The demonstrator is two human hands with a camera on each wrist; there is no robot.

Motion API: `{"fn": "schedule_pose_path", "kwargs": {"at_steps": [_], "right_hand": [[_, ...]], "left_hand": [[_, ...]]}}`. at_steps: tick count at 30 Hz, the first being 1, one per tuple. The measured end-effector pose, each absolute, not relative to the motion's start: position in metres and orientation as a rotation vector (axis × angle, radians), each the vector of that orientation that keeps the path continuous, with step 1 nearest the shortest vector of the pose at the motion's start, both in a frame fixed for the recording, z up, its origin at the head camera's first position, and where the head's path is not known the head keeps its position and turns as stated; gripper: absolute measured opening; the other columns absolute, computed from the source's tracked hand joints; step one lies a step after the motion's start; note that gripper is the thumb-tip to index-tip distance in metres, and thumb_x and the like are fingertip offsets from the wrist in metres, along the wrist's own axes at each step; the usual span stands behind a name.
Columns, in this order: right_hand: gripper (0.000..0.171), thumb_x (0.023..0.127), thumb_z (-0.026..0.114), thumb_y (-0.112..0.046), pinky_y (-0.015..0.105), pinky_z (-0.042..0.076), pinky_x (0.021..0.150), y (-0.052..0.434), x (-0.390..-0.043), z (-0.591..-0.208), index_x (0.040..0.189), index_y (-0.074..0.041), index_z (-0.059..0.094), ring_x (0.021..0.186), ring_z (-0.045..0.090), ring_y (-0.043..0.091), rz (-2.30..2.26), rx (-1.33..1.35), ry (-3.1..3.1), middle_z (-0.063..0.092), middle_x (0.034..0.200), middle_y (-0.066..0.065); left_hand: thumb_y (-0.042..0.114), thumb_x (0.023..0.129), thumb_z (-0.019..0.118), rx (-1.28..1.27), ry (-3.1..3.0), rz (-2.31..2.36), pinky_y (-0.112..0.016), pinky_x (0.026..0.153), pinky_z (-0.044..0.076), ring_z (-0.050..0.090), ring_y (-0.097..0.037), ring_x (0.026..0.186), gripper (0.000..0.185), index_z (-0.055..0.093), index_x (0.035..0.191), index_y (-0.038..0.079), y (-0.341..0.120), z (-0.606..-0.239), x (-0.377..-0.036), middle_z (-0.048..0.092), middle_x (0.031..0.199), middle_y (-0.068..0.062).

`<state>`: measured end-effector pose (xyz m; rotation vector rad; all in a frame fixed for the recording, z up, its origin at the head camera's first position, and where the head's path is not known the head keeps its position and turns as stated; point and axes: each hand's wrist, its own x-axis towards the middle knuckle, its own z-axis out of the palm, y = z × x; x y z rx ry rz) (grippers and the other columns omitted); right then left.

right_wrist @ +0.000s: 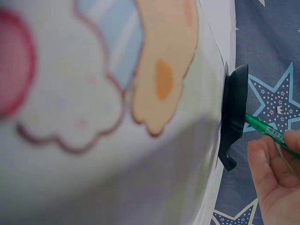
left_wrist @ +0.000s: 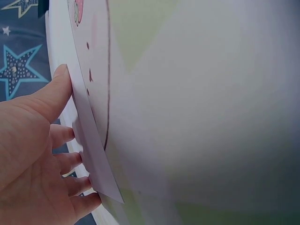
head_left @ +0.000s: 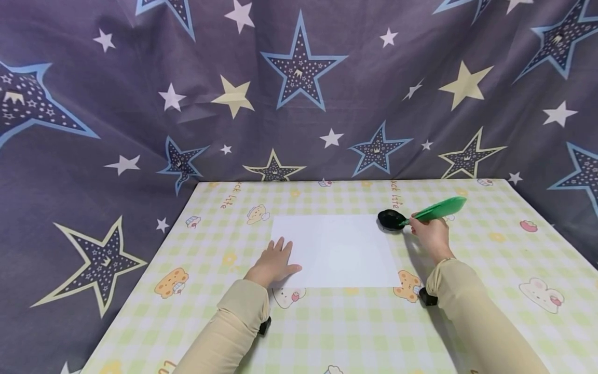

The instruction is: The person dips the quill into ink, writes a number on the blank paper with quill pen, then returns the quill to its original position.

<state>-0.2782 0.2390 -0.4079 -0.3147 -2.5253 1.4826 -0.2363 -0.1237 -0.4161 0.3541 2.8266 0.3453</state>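
Left hand (head_left: 274, 262) lies spread on a white rectangular paper sheet (head_left: 343, 252) toward the far edge of the surface (head_left: 219, 234) — likely steadying it; right hand (head_left: 434, 238) pinches a green feather-topped pen (head_left: 441, 209), tip at a black oval dish (head_left: 390, 219) alongside — perhaps for dipping.

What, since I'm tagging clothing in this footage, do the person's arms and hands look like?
The left sleeve and right sleeve are long and plain beige; the left one ends in a wide cuff. A small black block shows beneath the left forearm, another black block by the right. The left hand and right hand wear no gloves.
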Motion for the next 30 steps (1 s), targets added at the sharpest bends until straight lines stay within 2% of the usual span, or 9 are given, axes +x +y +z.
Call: {"fn": "schedule_pose_path", "kwargs": {"at_steps": [5, 17, 24, 30], "right_hand": [[0.032, 0.092, 0.053, -0.016, 0.016, 0.05, 0.064, 0.24, -0.277, -0.406, 0.114, 0.005, 0.059, 0.068, 0.059, 0.005, 1.469, -0.325, -2.533, 0.063, 0.102, 0.024], [0.035, 0.092, 0.054, -0.021, 0.019, 0.05, 0.065, 0.24, -0.273, -0.391, 0.116, 0.003, 0.06, 0.079, 0.066, 0.021, 1.443, -0.276, -2.521, 0.064, 0.101, 0.023], [0.031, 0.091, 0.056, -0.021, 0.021, 0.05, 0.068, 0.234, -0.277, -0.381, 0.111, 0.001, 0.063, 0.074, 0.064, 0.017, 1.409, -0.246, -2.486, 0.067, 0.091, 0.016], [0.03, 0.091, 0.056, -0.021, 0.027, 0.053, 0.071, 0.227, -0.278, -0.373, 0.111, 0.0, 0.064, 0.075, 0.065, 0.018, 1.388, -0.239, -2.481, 0.066, 0.096, 0.02]], "left_hand": [[0.041, 0.093, 0.051, 0.36, 2.828, 0.342, -0.051, 0.108, 0.016, 0.012, -0.045, 0.133, 0.07, 0.027, 0.143, -0.003, -0.124, -0.418, -0.237, 0.016, 0.147, -0.026], [0.041, 0.092, 0.052, 0.348, 2.823, 0.348, -0.05, 0.108, 0.016, 0.012, -0.045, 0.133, 0.071, 0.027, 0.143, -0.003, -0.125, -0.418, -0.236, 0.015, 0.147, -0.026], [0.041, 0.093, 0.051, 0.356, 2.826, 0.351, -0.051, 0.108, 0.016, 0.012, -0.045, 0.133, 0.071, 0.027, 0.143, -0.002, -0.125, -0.419, -0.237, 0.015, 0.148, -0.025], [0.041, 0.093, 0.051, 0.362, 2.823, 0.347, -0.051, 0.107, 0.017, 0.012, -0.045, 0.133, 0.071, 0.027, 0.143, -0.002, -0.124, -0.419, -0.238, 0.015, 0.148, -0.026]]}}
